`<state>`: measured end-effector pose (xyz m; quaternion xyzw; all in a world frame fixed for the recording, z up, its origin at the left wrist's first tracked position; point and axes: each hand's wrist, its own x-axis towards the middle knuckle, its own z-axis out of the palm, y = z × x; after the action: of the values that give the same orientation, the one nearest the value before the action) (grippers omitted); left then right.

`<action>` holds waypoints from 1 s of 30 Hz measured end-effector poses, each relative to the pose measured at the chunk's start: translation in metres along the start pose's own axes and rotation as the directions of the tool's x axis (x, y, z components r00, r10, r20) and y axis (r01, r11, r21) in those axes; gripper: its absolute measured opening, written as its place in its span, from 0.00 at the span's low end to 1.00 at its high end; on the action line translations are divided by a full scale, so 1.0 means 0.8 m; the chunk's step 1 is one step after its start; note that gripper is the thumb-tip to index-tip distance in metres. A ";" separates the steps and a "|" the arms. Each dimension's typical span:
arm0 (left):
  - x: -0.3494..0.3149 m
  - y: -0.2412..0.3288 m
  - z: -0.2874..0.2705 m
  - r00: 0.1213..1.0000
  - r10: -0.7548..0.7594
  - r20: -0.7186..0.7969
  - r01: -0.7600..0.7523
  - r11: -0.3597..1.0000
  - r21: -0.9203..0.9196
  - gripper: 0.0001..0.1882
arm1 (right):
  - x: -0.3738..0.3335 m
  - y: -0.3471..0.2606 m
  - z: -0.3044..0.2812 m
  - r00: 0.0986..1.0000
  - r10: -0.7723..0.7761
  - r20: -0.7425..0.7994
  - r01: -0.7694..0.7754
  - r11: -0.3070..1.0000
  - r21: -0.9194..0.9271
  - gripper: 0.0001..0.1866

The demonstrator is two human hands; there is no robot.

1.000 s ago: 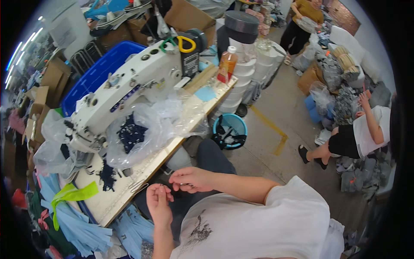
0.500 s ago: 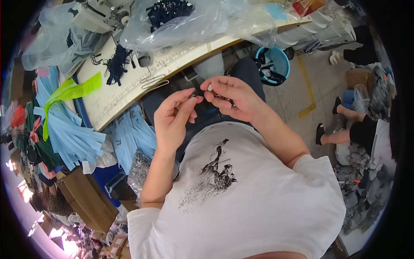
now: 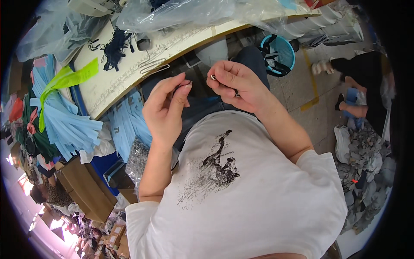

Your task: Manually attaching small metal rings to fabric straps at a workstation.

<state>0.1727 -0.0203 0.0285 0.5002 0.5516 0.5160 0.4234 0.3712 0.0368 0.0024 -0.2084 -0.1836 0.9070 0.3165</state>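
Note:
Above my lap, just off the table's front edge, both hands are raised and apart. My right hand (image 3: 241, 88) is closed around a small dark item with a shiny light tip (image 3: 213, 77); most of it is hidden in the fingers, so its kind is unclear. To its left, my left hand (image 3: 166, 110) has thumb and fingertips pressed together in a pinch. A thin dark sliver shows between them, too small to name. Nearest on the table lie bent metal wire pieces (image 3: 154, 65) and a bunch of dark navy cords (image 3: 115, 49).
The white table (image 3: 101, 93) curves across the front, with clear plastic bags (image 3: 185, 15) on it. Light blue strips (image 3: 64, 112) and a neon yellow strip (image 3: 71, 77) hang at the left. A blue basket (image 3: 286, 54) stands right. Another person (image 3: 362, 73) is at far right.
My hands have moved slightly apart, the left one leftward and the right one up and right. The view has shifted a little. The person at far right has changed position.

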 end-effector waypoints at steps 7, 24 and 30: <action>-0.001 0.008 0.010 0.996 -0.094 0.005 0.094 0.989 -0.113 0.09 | 0.003 -0.002 0.008 1.000 -0.006 -0.017 0.004 0.998 -0.069 0.11; 0.003 0.000 0.024 0.995 0.075 -0.069 -0.066 0.990 0.128 0.03 | 0.010 0.012 0.024 0.993 -0.022 -0.112 0.025 0.999 0.023 0.09; 0.003 0.000 0.024 0.979 0.181 -0.094 -0.152 0.955 0.256 0.03 | 0.011 0.015 0.026 0.989 -0.069 -0.130 0.065 0.997 -0.039 0.09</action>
<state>0.1913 -0.0150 0.0262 0.5630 0.5911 0.5054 0.2796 0.3485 0.0294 0.0118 -0.2667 -0.1847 0.8769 0.3546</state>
